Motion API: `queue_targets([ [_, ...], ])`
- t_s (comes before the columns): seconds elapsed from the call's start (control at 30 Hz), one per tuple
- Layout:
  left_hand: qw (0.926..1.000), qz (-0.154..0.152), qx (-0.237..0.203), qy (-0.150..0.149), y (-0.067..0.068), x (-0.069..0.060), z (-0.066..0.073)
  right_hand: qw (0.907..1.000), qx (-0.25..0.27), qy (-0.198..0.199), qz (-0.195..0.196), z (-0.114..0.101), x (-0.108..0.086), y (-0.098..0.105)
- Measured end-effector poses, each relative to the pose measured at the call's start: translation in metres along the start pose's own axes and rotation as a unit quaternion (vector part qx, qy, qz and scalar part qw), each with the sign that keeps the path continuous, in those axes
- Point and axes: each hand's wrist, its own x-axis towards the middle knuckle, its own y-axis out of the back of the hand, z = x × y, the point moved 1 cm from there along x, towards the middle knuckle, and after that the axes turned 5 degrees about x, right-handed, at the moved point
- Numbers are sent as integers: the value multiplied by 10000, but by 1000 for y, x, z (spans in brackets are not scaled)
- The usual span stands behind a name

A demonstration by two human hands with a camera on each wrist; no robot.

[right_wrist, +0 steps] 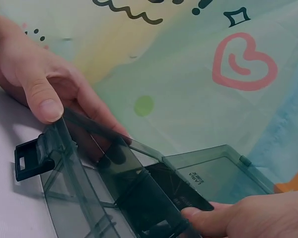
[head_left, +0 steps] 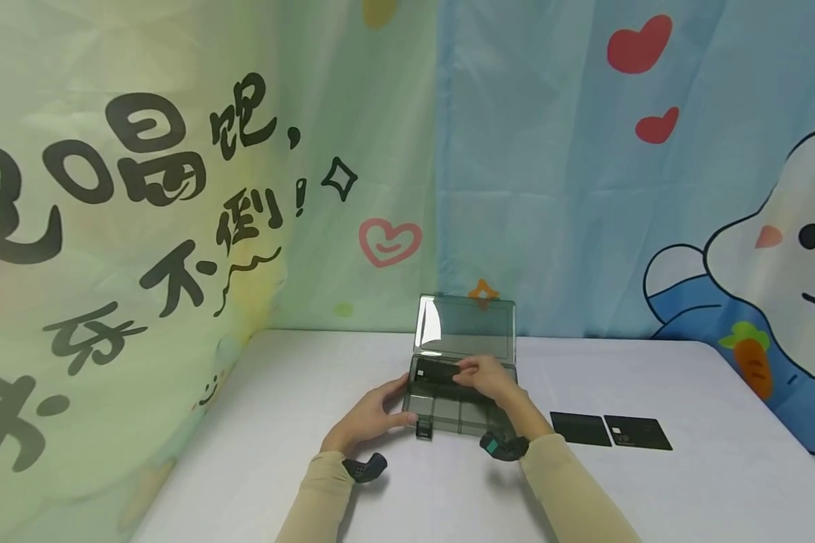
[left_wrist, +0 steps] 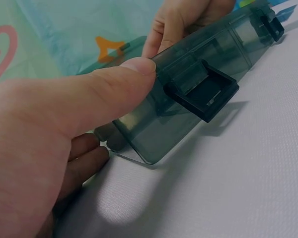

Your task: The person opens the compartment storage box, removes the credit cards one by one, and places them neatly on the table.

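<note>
A clear smoky-grey plastic compartment box (head_left: pixel 458 427) is on the white table, its lid (head_left: pixel 469 328) standing up at the back. My left hand (head_left: pixel 372 416) grips the box's left side, thumb at the front corner and fingers along the side wall. Close to that thumb, a black latch (left_wrist: pixel 208 101) hangs unfastened from the front. Between thumb and fingers, my right hand (head_left: pixel 487 378) pinches the right end of a black card (right_wrist: pixel 171 186). That card lies lengthwise in the rear part of the box, partly covered by the hand.
To the right of the box, a plain black card (head_left: pixel 580 428) and a black card with printing (head_left: pixel 637 432) lie side by side on the table (head_left: pixel 713 392). A printed cloth backdrop (head_left: pixel 536 188) hangs along the back and left. Each wrist wears a dark strap.
</note>
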Motion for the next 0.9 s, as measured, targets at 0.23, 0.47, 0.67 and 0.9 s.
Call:
queue_targets([
  [0.23, 10000, -19, -49, -1, 0, -1, 1, 9987, 483, 101, 115, 2, -2, 1],
  [0.47, 9999, -52, -125, 51, -2, -2, 0, 9937, 1057, 172, 318, 5, -3, 0],
  [0.67, 9998, -94, -142, 96, -3, -4, 0, 9858, 1654, -35, 283, 10, -2, 4],
  [0.9, 9999, -62, -127, 69, -1, -2, 1, 9753, 2189, -34, 278, 5, -3, 13],
])
